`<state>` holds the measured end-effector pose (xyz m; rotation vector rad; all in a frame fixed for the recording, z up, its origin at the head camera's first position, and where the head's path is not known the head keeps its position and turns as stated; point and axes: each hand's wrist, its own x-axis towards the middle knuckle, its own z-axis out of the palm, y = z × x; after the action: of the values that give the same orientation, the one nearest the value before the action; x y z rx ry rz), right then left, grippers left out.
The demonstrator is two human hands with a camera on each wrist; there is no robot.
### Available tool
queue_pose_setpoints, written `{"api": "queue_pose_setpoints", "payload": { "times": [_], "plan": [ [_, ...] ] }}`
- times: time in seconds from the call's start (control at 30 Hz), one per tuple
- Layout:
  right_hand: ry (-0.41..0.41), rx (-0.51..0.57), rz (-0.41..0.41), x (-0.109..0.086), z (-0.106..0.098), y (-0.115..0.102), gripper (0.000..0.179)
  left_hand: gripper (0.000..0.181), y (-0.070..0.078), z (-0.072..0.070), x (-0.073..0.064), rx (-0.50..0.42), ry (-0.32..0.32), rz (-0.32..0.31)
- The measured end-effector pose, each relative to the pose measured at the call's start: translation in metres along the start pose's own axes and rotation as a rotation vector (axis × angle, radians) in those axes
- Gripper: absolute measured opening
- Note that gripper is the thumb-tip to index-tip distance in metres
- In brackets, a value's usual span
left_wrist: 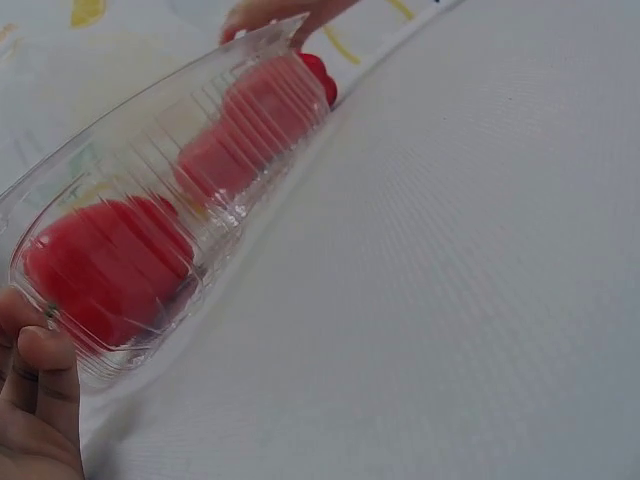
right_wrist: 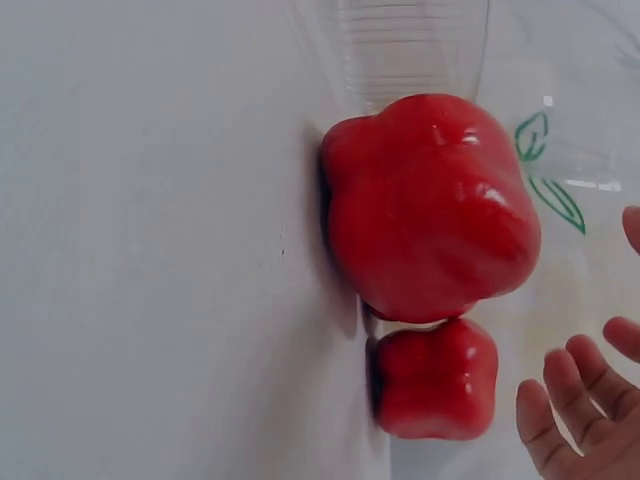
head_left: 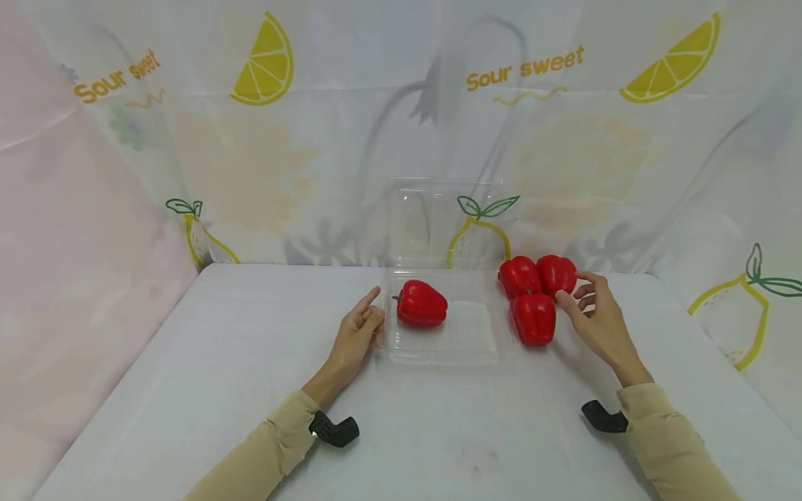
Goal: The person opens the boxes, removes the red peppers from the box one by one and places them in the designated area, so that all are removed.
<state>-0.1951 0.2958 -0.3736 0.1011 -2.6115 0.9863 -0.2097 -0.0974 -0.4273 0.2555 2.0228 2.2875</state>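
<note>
In the head view, a clear plastic clamshell box [head_left: 466, 334] lies with its lid [head_left: 410, 223] raised at the back. One red bell pepper [head_left: 422, 304] lies on its side in the left part of the base, stem to the left. My left hand [head_left: 355, 337] holds the box's left edge, thumb and fingers at the rim in the left wrist view. Right of the box, three more red bell peppers are grouped: a front one [head_left: 534, 319], a back left one [head_left: 519, 277] and a back right one [head_left: 556, 274]. My right hand [head_left: 598, 319], fingers spread, is beside the back right pepper.
A white-covered table [head_left: 250, 390] carries everything. Behind it hangs a pale printed cloth [head_left: 351, 139] with lemon drawings, close to the raised lid. Black wrist cameras [head_left: 335, 429] sit on both of the person's sleeves.
</note>
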Motion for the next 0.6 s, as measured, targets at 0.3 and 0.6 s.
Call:
{"api": "queue_pose_setpoints", "payload": {
  "times": [0.3,0.6],
  "plan": [
    [0.068,0.051,-0.304,-0.003,0.009,-0.019,0.051,0.056,0.002,0.001,-0.002,-0.009,-0.011,-0.011],
    [-0.066,0.016,-0.393,-0.007,0.018,-0.043,0.055,0.059,0.002,0.002,-0.001,-0.054,-0.03,-0.016]
  ]
}}
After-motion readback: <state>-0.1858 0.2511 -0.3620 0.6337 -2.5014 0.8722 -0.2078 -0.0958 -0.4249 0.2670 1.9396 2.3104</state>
